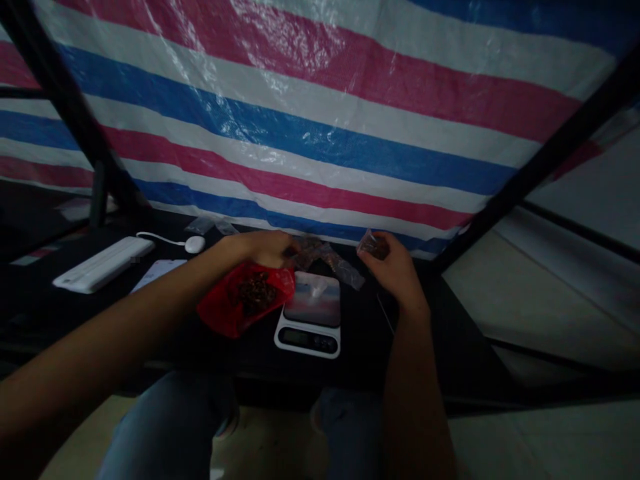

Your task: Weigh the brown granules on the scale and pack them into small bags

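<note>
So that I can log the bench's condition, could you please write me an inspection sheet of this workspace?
Surface: dark table.
Job's things: red plastic bag of dark pieces; digital scale.
Clutter: small clear bags behind the scale; card; white oblong device.
Hands: left hand grips the red plastic bag; right hand holds a small clear bag of dark pieces.
Cables: white cable to a round white puck.
Surroundings: striped tarpaulin on black frame.

Red bag (245, 300) of dark clumps (257, 293)
</note>
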Action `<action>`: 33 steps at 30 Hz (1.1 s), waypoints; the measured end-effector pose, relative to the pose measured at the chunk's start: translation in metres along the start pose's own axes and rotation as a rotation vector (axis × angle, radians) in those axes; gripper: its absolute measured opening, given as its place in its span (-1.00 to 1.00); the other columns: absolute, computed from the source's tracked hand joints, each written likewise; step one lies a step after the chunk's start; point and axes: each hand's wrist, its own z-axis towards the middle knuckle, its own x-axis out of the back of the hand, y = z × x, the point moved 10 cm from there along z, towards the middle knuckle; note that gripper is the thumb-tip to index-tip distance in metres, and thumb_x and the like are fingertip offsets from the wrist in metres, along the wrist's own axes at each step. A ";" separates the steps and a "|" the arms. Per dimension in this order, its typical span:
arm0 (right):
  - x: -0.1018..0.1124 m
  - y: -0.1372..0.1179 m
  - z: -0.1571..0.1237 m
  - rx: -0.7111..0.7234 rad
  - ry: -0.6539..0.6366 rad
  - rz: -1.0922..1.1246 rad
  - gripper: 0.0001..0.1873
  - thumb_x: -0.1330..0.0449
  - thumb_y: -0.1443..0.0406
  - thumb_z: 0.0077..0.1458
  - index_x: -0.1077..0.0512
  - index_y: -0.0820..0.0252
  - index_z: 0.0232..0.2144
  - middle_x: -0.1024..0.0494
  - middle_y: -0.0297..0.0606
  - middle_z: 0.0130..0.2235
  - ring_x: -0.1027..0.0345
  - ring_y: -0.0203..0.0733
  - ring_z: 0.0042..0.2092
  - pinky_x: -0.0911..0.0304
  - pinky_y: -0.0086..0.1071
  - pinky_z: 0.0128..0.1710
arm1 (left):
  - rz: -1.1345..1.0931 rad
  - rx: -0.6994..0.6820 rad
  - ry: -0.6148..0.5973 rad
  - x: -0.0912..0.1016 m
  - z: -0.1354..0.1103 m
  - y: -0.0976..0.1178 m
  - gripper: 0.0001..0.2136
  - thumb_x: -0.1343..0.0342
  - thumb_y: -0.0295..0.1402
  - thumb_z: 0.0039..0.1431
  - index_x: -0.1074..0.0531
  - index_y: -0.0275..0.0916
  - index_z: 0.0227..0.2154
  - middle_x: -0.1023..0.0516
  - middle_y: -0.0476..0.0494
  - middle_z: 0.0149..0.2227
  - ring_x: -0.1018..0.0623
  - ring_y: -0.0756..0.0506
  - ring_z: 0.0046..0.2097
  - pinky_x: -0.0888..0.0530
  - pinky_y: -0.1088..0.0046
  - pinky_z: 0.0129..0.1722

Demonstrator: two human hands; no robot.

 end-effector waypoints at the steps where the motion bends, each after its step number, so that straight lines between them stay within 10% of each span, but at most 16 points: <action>1: -0.002 -0.002 0.000 0.002 -0.009 0.011 -0.54 -0.34 0.23 0.01 -0.46 0.21 -0.02 -0.62 -0.03 -0.08 -0.53 0.07 -0.08 -0.40 -0.06 -0.04 | -0.009 -0.004 -0.047 -0.006 -0.006 -0.009 -0.71 -0.11 -0.36 0.14 -0.63 -0.12 -0.10 -0.70 -0.09 -0.10 -0.63 -0.12 -0.14 -0.45 0.47 -0.12; 7: -0.019 -0.007 -0.001 0.017 -0.068 0.038 -0.58 -0.33 0.24 0.03 -0.46 0.21 -0.03 -0.61 -0.05 -0.08 -0.52 0.05 -0.06 -0.38 -0.03 0.01 | 0.076 0.193 0.021 0.002 -0.014 -0.055 -0.69 0.00 -0.39 0.21 -0.65 -0.15 -0.16 -0.70 -0.13 -0.12 -0.62 -0.15 -0.12 -0.44 0.41 -0.11; 14: -0.064 -0.066 -0.017 0.265 -0.269 0.206 -0.56 -0.29 0.37 0.06 -0.41 0.10 0.02 -0.55 -0.16 0.03 -0.45 -0.07 0.06 -0.30 -0.10 0.15 | -0.268 0.284 0.494 0.059 -0.045 -0.025 -0.52 0.09 -0.05 0.35 -0.58 -0.34 -0.11 -0.67 -0.32 -0.09 -0.62 -0.21 -0.08 -0.47 0.30 -0.04; 20: -0.102 -0.110 -0.036 0.443 -0.356 0.153 -0.48 -0.24 0.50 0.01 -0.42 0.04 0.03 -0.51 -0.21 0.06 -0.38 -0.07 0.12 -0.25 -0.13 0.18 | -1.004 0.288 0.486 0.016 -0.084 -0.008 -0.55 -0.22 0.09 0.09 -0.55 -0.27 -0.32 -0.66 -0.14 -0.32 -0.62 -0.11 -0.29 -0.53 0.39 -0.25; 33: -0.136 -0.125 -0.049 0.487 -0.407 0.073 -0.58 -0.23 0.51 0.08 -0.47 0.09 -0.02 -0.52 -0.20 -0.02 -0.38 -0.07 0.05 -0.28 -0.17 0.10 | -1.204 0.353 0.394 -0.023 -0.105 -0.023 -0.62 -0.33 0.01 0.02 -0.48 -0.23 -0.35 -0.66 -0.12 -0.34 -0.65 -0.10 -0.28 -0.59 0.31 -0.15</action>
